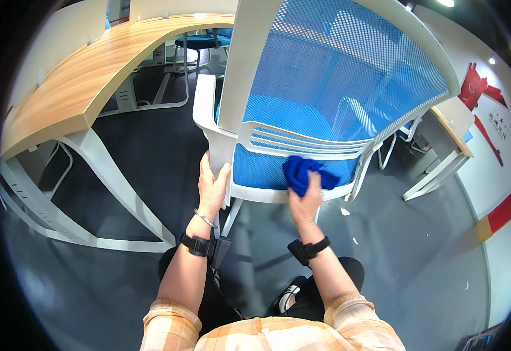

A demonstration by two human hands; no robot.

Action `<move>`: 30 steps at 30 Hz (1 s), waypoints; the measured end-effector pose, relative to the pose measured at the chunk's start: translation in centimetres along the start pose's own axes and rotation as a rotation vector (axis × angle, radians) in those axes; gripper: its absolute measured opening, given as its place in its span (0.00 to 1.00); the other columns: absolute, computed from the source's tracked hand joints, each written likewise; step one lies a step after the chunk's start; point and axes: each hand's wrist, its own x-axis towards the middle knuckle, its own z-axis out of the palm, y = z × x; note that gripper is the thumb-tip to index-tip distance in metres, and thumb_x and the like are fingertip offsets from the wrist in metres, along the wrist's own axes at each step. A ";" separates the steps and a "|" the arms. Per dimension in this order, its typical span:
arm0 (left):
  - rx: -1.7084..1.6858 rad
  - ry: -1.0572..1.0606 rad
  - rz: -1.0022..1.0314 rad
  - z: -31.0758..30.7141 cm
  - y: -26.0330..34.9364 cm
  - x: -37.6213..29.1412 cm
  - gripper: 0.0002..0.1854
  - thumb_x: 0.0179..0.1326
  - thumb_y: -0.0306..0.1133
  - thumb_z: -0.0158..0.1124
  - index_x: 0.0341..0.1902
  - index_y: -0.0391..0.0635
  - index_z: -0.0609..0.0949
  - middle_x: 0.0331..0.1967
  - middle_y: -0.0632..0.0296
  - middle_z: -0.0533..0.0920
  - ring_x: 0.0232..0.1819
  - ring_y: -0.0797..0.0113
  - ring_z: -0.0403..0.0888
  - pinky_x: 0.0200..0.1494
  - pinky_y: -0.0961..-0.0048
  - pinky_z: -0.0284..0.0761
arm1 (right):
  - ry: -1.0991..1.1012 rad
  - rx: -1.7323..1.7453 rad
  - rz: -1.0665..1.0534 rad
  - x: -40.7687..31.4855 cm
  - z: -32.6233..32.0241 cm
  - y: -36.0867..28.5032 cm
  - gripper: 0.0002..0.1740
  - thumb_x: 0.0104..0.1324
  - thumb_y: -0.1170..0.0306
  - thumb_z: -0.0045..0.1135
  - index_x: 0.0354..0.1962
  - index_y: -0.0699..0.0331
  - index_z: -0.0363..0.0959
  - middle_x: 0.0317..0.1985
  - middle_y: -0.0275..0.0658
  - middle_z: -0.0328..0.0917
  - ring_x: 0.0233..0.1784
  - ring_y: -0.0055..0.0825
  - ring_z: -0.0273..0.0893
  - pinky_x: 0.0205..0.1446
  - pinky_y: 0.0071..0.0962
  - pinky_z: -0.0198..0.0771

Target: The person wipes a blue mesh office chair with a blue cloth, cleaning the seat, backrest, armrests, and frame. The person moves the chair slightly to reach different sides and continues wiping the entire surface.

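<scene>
Before me is an office chair with a white frame and a blue mesh backrest (308,79), its back turned towards me. My left hand (213,182) grips the white upright (221,153) at the chair's left side, below the armrest (205,98). A crumpled dark blue cloth (301,175) is in my right hand (306,199). The cloth lies against the lower part of the back, just above the white bottom rail (262,194). Through the mesh shows the blue seat (281,116). My right fingers are partly hidden by the cloth.
To the left stands a curved wood-topped desk (106,74) with a splayed white leg (119,184). Another desk (450,131) is at the right, near a wall with red decoration (479,87). White scraps (345,212) lie on the grey floor (391,263). Farther back is a blue chair (200,41).
</scene>
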 end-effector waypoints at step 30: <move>0.011 0.076 0.011 0.7 -0.2 0.0 0.36 0.75 0.46 0.51 0.75 0.34 0.56 0.71 0.42 0.65 0.72 0.52 0.63 0.74 0.63 0.56 | -0.330 0.014 -0.165 -1.1 2.3 -3.7 0.26 0.41 0.74 0.69 0.43 0.57 0.79 0.49 0.40 0.78 0.45 0.41 0.75 0.50 0.38 0.65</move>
